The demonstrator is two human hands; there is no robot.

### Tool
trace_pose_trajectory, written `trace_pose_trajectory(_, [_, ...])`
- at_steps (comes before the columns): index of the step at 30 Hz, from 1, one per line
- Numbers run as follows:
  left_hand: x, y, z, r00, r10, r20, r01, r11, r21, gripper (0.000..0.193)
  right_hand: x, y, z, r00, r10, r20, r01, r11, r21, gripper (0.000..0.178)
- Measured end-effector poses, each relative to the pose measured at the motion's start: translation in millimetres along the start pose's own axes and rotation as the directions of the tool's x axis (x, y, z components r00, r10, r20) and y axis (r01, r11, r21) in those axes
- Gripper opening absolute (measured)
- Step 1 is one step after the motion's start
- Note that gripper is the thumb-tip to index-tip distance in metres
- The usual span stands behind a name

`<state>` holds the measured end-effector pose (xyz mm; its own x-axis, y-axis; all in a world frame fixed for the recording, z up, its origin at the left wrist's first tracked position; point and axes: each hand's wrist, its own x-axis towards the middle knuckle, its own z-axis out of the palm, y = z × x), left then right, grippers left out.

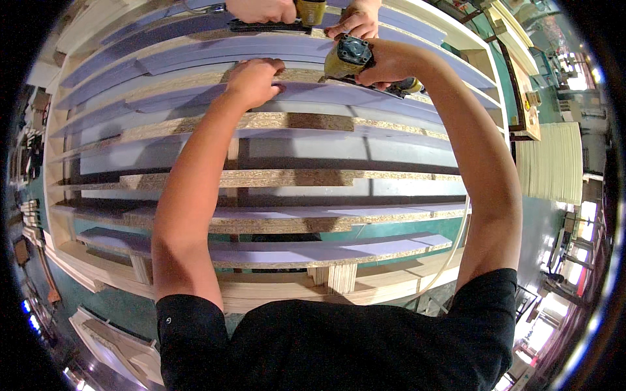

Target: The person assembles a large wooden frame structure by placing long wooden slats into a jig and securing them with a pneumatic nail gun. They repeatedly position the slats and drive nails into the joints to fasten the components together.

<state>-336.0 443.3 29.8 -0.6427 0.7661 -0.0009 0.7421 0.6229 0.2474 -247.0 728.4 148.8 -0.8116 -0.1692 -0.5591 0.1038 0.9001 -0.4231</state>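
Note:
My left hand is closed over a narrow particle-board strip, its fingers on the far side and its thumb on the near side. In my right hand is a yellow and black nail gun. The tool's long lower part lies along the same row of boards, right of my left hand; its tip is hard to make out. Long purple-grey boards with chipboard edges run in rows across a pale wooden frame.
Across the frame, a co-worker's hand holds another yellow nail gun; their other hand rests close to my tool. A pale hose hangs at the frame's near right. Stacked pale boards stand at the right.

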Motion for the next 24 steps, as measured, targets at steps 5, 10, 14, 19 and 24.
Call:
trace_pose_trajectory(5, [-0.2, 11.0, -8.2, 0.994, -0.070, 0.089, 0.063, 0.995, 0.079, 0.053, 4.5, -9.9, -2.0, 0.999, -0.010, 0.034, 0.009, 1.000, 0.025, 0.029])
trace_pose_trajectory(10, [1.2, 6.7, 3.1, 0.999, -0.041, -0.022, 0.042, 0.998, 0.046, 0.052, 5.0, -12.5, -5.1, 0.994, 0.093, 0.053, -0.084, 0.985, -0.148, 0.030])
trace_pose_trajectory(14, [0.4, -0.8, 9.5, 0.998, -0.031, -0.048, 0.032, 0.999, 0.004, 0.051, -1.7, -13.8, -1.7, 0.998, 0.049, 0.029, -0.049, 0.999, -0.025, 0.033])
trace_pose_trajectory(19, [-0.8, -3.8, 11.4, 0.997, -0.033, -0.075, 0.028, 0.998, -0.061, 0.053, 1.0, 5.7, -0.3, 0.999, 0.050, 0.004, -0.050, 0.999, -0.006, 0.036])
trace_pose_trajectory(24, [-0.5, -4.4, 4.5, 0.996, -0.084, 0.002, 0.084, 0.994, -0.065, 0.052, -11.0, 0.8, 10.9, 0.999, 0.051, 0.007, -0.051, 0.997, 0.057, 0.038])
